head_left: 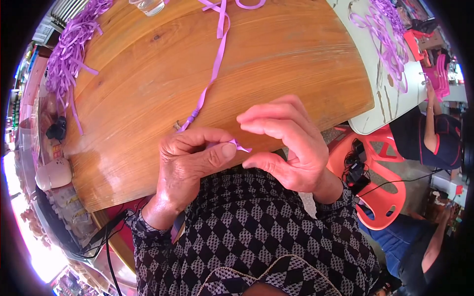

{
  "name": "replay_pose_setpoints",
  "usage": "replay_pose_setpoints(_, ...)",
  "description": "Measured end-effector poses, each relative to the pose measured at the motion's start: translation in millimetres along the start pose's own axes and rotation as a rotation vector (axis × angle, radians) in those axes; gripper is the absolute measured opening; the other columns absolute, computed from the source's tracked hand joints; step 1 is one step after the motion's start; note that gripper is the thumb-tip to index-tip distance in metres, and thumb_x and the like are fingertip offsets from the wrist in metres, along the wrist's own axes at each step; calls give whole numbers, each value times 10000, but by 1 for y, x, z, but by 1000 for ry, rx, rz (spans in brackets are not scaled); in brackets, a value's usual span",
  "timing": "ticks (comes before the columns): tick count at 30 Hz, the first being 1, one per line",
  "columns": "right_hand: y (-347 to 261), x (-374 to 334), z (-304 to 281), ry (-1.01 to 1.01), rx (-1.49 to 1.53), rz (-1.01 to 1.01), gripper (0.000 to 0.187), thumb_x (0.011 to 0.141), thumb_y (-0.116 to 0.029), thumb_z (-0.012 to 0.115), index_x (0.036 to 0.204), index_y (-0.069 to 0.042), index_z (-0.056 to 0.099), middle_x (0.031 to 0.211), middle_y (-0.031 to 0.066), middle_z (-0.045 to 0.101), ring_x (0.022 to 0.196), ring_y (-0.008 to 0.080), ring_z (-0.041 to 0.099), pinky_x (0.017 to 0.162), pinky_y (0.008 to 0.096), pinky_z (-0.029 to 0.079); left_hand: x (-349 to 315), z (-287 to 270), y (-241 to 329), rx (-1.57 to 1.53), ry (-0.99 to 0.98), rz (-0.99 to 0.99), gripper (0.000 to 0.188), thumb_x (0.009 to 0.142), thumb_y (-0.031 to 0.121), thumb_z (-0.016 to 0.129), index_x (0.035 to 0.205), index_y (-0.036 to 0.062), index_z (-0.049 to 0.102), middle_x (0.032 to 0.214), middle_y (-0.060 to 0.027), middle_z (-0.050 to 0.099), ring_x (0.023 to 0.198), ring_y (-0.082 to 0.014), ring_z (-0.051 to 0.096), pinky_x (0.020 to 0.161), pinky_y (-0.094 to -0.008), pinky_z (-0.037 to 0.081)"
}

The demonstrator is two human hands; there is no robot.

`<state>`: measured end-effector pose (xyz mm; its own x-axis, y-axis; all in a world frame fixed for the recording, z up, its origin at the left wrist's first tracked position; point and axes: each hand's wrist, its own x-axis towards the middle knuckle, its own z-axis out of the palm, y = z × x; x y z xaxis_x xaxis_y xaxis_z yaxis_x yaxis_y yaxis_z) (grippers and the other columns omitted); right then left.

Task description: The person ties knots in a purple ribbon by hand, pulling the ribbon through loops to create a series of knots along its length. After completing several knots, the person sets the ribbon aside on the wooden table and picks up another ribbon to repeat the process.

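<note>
A purple ribbon (215,72) runs from the far side of the wooden table toward me, with a small knot in it just beyond my left hand. My left hand (200,150) pinches this ribbon between thumb and forefinger, and a short end pokes out past the fingertips. Close by on the right, my right hand (289,143) is held up with thumb and fingers apart, nothing between them. Its thumb tip comes near the ribbon's end without touching it.
Purple ribbon strips (74,49) heap at the wooden table's (148,103) left edge; more purple ribbon (385,39) lies on a white table (368,121) at right. A clear cup (150,7) stands at the far edge. An orange chair (390,187) holds black items. Two other people sit at right.
</note>
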<state>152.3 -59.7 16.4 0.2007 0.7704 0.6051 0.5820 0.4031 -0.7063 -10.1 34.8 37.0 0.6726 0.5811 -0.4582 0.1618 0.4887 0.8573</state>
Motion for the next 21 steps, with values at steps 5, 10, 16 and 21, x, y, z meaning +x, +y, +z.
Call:
replay_pose_setpoints(5, -2, -1, 7, -30, -18, -27, 434, 584, -161, 778, 972, -15, 647, 894, 73, 606, 743, 222, 534, 601, 304, 431, -1, 4, -1, -24, -44, 78, 105, 802, 67, 679, 837, -31, 670, 750, -41, 648, 625, -62, 545, 568, -189, 433)
replay_pose_setpoints(10, 9, -6, 6, -61, 98, -5, 323, 614, -111, 776, 909, -33, 669, 777, 59, 588, 688, 187, 509, 564, 289, 409, 0, -1, -1, -20, -131, -2, 130, 812, 84, 672, 869, -33, 678, 732, -23, 637, 623, -46, 513, 557, -185, 410)
replay_pose_setpoints(16, 9, -8, 1, -124, 378, 240, 156, 724, -55, 731, 823, 12, 631, 781, 76, 594, 715, 168, 506, 616, 274, 402, -7, -2, 6, 136, -100, 12, 146, 832, 93, 655, 902, -33, 677, 714, 0, 619, 633, -32, 497, 561, -173, 392)
replay_pose_setpoints(21, 6, -14, 1, -85, 477, 356, 144, 743, -39, 706, 819, 18, 600, 812, 88, 594, 741, 164, 506, 652, 275, 405, -11, -5, 3, 221, -64, 49, 137, 833, 84, 653, 897, -35, 672, 721, 11, 613, 646, -34, 501, 569, -173, 393)
